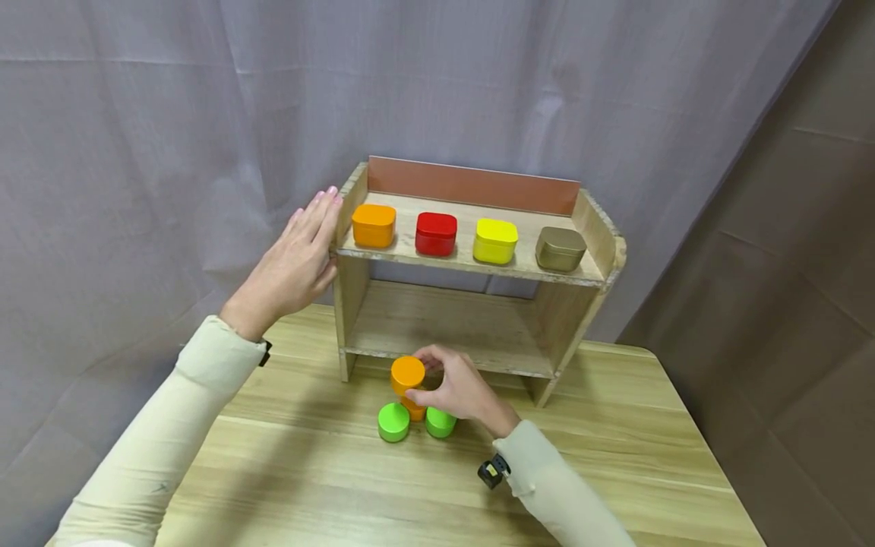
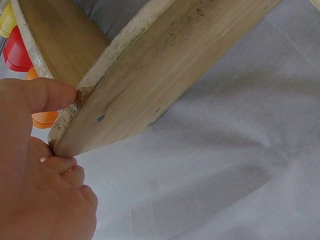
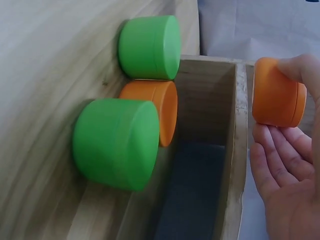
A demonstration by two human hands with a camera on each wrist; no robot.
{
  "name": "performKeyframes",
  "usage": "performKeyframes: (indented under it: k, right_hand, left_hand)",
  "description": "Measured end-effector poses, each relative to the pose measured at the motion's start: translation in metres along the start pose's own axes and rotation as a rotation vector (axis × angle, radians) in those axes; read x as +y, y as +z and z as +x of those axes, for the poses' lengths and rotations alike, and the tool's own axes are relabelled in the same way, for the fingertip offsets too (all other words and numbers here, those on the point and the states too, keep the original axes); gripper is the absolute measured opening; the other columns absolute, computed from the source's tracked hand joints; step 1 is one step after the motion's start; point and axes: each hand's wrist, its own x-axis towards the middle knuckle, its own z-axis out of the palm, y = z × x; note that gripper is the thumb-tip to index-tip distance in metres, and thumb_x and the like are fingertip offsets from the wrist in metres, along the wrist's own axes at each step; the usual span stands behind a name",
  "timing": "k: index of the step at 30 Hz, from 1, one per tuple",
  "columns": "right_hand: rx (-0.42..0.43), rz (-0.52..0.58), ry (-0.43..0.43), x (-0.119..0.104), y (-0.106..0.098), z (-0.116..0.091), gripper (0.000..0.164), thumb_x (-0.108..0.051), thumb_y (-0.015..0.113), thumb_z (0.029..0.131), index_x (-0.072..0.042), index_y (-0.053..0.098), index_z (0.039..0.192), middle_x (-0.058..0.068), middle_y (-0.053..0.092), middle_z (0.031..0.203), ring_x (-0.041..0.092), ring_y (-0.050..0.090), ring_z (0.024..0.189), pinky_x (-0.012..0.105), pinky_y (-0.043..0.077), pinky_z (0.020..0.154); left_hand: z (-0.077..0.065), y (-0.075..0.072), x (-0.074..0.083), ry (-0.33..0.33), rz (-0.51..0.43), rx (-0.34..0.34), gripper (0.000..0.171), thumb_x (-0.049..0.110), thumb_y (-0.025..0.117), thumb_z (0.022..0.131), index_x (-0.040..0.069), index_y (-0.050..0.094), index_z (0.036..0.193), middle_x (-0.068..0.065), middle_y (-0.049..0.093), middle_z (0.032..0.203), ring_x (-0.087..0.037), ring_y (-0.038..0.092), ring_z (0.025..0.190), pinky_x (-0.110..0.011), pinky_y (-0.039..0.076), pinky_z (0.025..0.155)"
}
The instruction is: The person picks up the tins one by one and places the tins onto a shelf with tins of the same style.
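Note:
My right hand (image 1: 458, 384) pinches a round orange container (image 1: 408, 374) between thumb and fingers, above the table in front of the shelf. Beneath it a second orange container (image 3: 169, 112) stands on the table, partly hidden in the head view. Two green round containers flank that one, a left green one (image 1: 393, 423) and a right green one (image 1: 440, 423). My left hand (image 1: 290, 266) is at the left side panel of a small wooden shelf (image 1: 437, 319). In the left wrist view its thumb and fingertips grip the panel's edge (image 2: 120, 50).
Along the shelf's upper board stand an orange box (image 1: 374, 226), a red box (image 1: 436, 233), a yellow box (image 1: 495, 241) and a brownish-gold box (image 1: 560, 249). A brown strip (image 1: 472, 184) backs that board. Grey cloth (image 1: 171, 137) hangs behind the wooden table (image 1: 328, 494).

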Motion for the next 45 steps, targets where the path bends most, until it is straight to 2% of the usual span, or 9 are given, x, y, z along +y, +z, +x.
performKeyframes:
  k: [7,13,22,29,37,45]
  right_hand:
    - [0.031,-0.003,-0.022,-0.003,0.005,0.015,0.052,-0.041,0.080,0.074,-0.021,0.061,0.118,-0.009,0.065,0.111,0.007,0.063,0.096,0.031,0.056,0.090]
    - [0.063,0.007,-0.016,-0.006,0.012,0.033,0.051,-0.041,0.080,0.074,-0.020,0.061,0.117,-0.008,0.066,0.110,0.007,0.064,0.094,0.025,0.056,0.087]
    - [0.137,0.029,0.034,-0.011,0.022,0.063,0.052,-0.035,0.082,0.073,-0.013,0.064,0.116,-0.001,0.070,0.105,0.012,0.066,0.092,0.025,0.057,0.085]
    - [0.159,0.032,0.089,-0.013,0.028,0.079,0.052,-0.036,0.081,0.073,-0.013,0.064,0.117,-0.001,0.069,0.103,0.012,0.065,0.093,0.025,0.056,0.086]
    - [0.143,0.031,0.139,-0.010,0.038,0.087,0.051,-0.035,0.081,0.074,-0.014,0.064,0.118,0.000,0.070,0.105,0.013,0.066,0.095,0.026,0.056,0.087]
    - [0.130,0.059,0.139,-0.008,0.041,0.087,0.053,-0.035,0.081,0.075,-0.012,0.064,0.120,0.002,0.070,0.108,0.014,0.067,0.099,0.025,0.056,0.089]
  left_hand:
    - [0.002,-0.001,0.002,-0.002,-0.004,0.002,0.084,0.013,0.053,0.089,0.006,0.003,0.156,-0.012,0.002,0.165,-0.031,0.012,0.152,-0.053,0.018,0.123]
    - [0.001,0.000,0.002,-0.008,0.004,0.004,0.084,0.013,0.054,0.089,0.005,0.004,0.156,-0.013,0.004,0.165,-0.031,0.013,0.152,-0.052,0.019,0.123]
    - [-0.001,0.001,0.001,-0.001,0.011,0.023,0.085,0.012,0.055,0.088,0.005,0.005,0.156,-0.014,0.006,0.164,-0.032,0.014,0.152,-0.052,0.019,0.123]
    - [-0.001,0.001,0.002,0.003,0.012,0.024,0.087,0.013,0.057,0.087,0.005,0.005,0.156,-0.013,0.006,0.164,-0.031,0.013,0.152,-0.051,0.019,0.123]
    - [-0.001,0.000,0.001,-0.004,0.006,0.017,0.086,0.013,0.056,0.087,0.006,0.004,0.156,-0.012,0.004,0.165,-0.032,0.013,0.152,-0.054,0.020,0.122]
    - [0.000,0.001,0.001,-0.009,0.002,0.013,0.086,0.013,0.055,0.088,0.006,0.004,0.156,-0.012,0.004,0.165,-0.032,0.013,0.152,-0.053,0.020,0.122]
